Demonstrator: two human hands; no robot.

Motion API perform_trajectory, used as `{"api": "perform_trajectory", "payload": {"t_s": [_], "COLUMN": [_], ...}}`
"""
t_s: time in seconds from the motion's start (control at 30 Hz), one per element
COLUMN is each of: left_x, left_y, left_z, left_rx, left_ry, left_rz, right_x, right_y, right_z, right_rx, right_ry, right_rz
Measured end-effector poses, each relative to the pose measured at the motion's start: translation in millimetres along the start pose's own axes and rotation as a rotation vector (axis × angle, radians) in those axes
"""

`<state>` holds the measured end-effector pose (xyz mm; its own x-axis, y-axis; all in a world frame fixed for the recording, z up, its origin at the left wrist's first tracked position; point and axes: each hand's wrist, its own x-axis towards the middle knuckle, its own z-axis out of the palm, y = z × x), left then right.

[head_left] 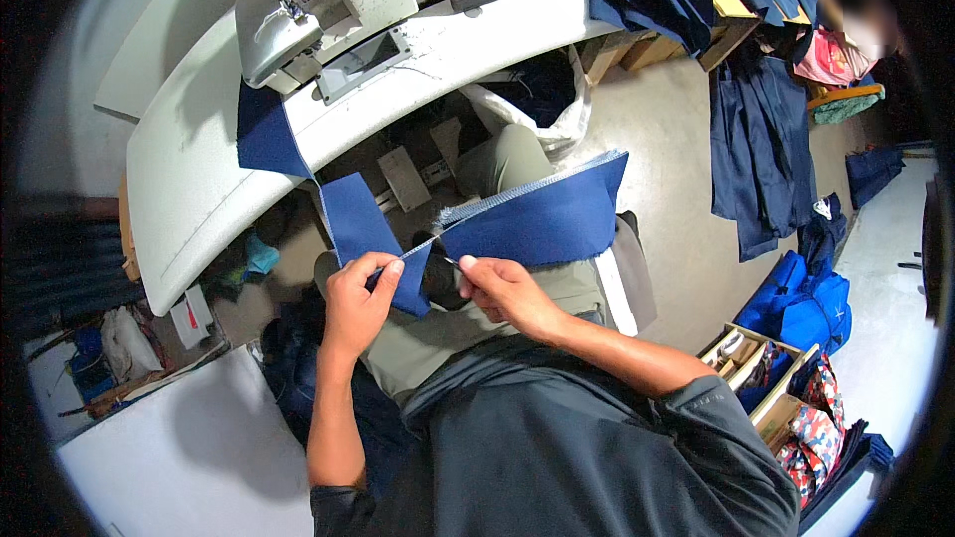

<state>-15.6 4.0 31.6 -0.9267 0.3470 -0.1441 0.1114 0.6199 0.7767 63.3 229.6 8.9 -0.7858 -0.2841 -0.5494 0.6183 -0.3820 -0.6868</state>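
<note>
Between thumb and fingers my left hand [363, 300] pinches the edge of a blue fabric piece [360, 219] that hangs over my lap. My right hand [502, 293] is closed just to the right, with a small thin metal-tipped tool showing at its fingertips; the rest of it is hidden in the fingers. A larger bundle of blue fabric pieces [542, 224] with pale stitched edges lies across my right thigh, and a thread chain runs from it toward my left hand. Another blue piece [267, 134] drapes off the white table, linked by thread to the held one.
An overlock sewing machine [328, 10] stands on the curved white table [184, 204] ahead. Under it are a pedal [403, 179] and a white sack [567, 119] of dark cloth. Dark garments [761, 149] hang at right, near a wooden box [741, 363], blue bag [796, 303] and another person [841, 50].
</note>
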Motion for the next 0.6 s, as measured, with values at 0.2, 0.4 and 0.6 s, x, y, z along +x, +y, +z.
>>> {"api": "perform_trajectory", "payload": {"t_s": [0.2, 0.4, 0.6], "left_x": [-1, -2, -4], "left_y": [-4, -1, -8], "left_z": [4, 2, 2], "left_rx": [-0.008, -0.008, -0.014], "left_ry": [0.017, -0.007, -0.002], "left_rz": [0.037, 0.025, 0.038], "right_x": [34, 42, 37], "right_y": [19, 14, 20], "right_z": [1, 10, 11], "right_rx": [0.072, 0.172, 0.189], "right_ry": [0.09, 0.071, 0.107], "right_rz": [0.077, 0.075, 0.054]}}
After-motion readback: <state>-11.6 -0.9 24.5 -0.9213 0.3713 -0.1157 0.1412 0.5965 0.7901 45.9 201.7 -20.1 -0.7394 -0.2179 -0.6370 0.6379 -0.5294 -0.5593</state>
